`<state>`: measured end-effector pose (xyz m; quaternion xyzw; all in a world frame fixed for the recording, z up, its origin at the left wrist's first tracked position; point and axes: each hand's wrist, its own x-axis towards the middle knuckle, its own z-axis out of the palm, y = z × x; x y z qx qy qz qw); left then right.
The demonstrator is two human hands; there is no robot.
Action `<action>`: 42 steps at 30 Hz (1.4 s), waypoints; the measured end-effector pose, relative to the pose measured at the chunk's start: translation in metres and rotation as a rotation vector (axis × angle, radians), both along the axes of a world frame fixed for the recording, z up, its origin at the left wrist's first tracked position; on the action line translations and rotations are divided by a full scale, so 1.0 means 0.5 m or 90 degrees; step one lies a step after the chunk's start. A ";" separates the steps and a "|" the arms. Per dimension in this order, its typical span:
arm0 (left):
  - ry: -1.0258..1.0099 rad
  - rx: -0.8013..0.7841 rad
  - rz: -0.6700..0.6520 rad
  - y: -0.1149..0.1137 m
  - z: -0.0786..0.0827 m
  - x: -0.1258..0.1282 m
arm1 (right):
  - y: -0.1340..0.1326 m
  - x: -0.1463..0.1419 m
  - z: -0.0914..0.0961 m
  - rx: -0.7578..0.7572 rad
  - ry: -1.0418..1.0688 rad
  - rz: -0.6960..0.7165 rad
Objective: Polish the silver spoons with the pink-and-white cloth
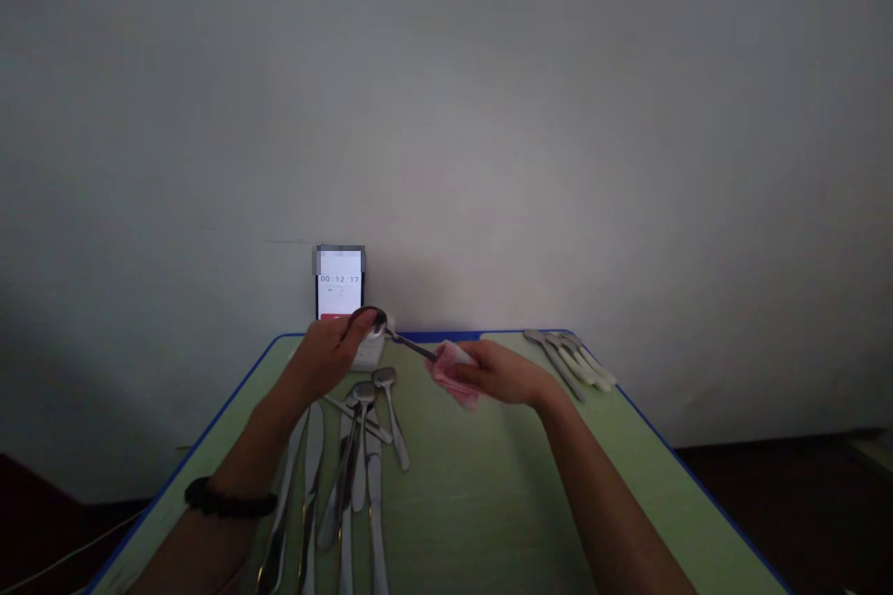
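The green bench is lying below. Wiping, seemingly the step in hand, is calling for a steadying left hand and an evenly pressing right hand. Both are facing inward above its far part: the left, thumb uppermost, is pinching a spoon by its bowl; the right, curled, is gripping a pink cloth enclosing the handle.

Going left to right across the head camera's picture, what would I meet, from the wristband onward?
Black wristband, left hand, held spoon, pink cloth, right hand, white-handled cutlery.
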<state>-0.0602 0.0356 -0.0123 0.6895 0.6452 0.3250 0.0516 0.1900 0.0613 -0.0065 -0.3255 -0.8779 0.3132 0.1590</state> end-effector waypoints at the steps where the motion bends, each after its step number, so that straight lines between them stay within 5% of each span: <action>1: 0.005 0.000 0.015 0.000 0.002 -0.001 | 0.003 0.006 -0.005 0.005 -0.043 -0.032; 6: 0.014 -0.004 0.060 -0.004 0.007 -0.005 | 0.010 0.017 -0.025 -0.007 -0.330 -0.175; 14: 0.009 -0.021 0.040 -0.007 -0.005 0.034 | -0.006 0.003 -0.003 0.053 -0.069 -0.144; 18: -0.041 -0.001 -0.072 -0.003 -0.034 0.084 | -0.019 -0.006 0.016 -0.063 0.026 -0.011; 21: -0.057 0.000 -0.169 0.007 -0.063 0.109 | -0.011 0.017 0.024 -0.054 0.013 -0.004; 24: -0.017 0.009 -0.221 0.018 -0.093 0.122 | 0.016 0.073 0.020 0.029 -0.080 -0.118; 30: 0.048 -0.021 -0.303 0.016 -0.139 0.143 | 0.064 0.195 -0.033 0.118 -0.262 -0.529; 37: 0.078 -0.111 -0.362 0.011 -0.165 0.159 | 0.084 0.234 -0.115 0.137 -0.288 -0.678; 42: 0.068 -0.140 -0.374 0.011 -0.172 0.159 | 0.093 0.229 -0.140 0.143 -0.249 -0.728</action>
